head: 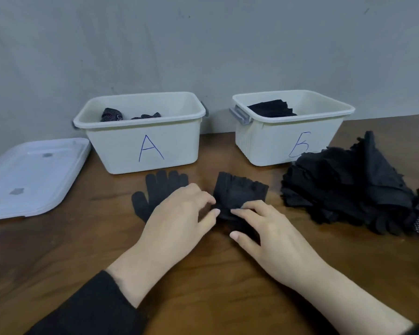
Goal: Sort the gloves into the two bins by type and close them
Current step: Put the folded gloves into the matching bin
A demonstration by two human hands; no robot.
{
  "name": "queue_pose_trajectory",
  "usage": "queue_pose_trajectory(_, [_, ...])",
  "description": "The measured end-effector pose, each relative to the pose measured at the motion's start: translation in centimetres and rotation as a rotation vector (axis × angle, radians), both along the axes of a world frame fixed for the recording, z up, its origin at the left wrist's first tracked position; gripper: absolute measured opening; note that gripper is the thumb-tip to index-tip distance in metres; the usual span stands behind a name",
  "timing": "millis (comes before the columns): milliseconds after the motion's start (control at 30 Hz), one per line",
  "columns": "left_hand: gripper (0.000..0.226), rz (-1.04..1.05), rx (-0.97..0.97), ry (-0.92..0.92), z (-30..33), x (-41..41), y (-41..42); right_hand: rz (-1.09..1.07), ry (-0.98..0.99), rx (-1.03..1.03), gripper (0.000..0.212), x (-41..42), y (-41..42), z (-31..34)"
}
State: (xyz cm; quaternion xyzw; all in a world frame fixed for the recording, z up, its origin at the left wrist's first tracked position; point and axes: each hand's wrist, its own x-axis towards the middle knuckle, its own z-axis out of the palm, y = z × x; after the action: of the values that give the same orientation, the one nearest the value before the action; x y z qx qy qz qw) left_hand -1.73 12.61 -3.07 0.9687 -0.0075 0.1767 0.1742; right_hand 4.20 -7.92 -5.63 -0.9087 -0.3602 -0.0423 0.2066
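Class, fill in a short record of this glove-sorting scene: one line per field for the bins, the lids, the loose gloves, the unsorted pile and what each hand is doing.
bin A: open, dotted gloves inside
bin Б: open, plain black gloves inside
lids: off, stacked left of bin A
full-finger glove: flat on table, partly under left hand
fingerless glove: on table, before the bins
left hand: pinching fingerless glove's near edge
right hand: pinching the same edge
unsorted pile: black gloves, right of the hands
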Motion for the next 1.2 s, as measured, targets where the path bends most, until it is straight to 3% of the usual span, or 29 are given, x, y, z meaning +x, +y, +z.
queue_pose_trajectory(233, [0.048, -0.199, 0.197, 0.117, -1.4, 1.6, -0.3, 0.052, 0.036, 0.041, 0.031, 2.0, -0.5, -0.2])
queue_pose_trajectory(600, [0.052, -0.018, 0.313, 0.141, -1.3, 1.6, 0.0, -0.012, 0.022, 0.031, 0.05, 1.8, -0.7, -0.3])
queue_pose_trajectory(867, [0.062, 0.011, 0.314, 0.28, -1.1, 1.3, 0.0, -0.036, 0.022, 0.083, 0.033, 3.2, -1.2, -1.0])
queue_pose_trajectory(1033, [0.064, 0.044, 0.256, 0.234, -1.2, 1.1, -0.2, -0.029, 0.026, 0.084, 0.034, 3.2, -1.2, -1.1])
queue_pose_trajectory(1200, [0.058, -0.011, 0.252, 0.049, -1.2, 1.8, -1.0, -0.027, -0.07, 0.251, 0.036, 2.4, -2.3, 0.6])
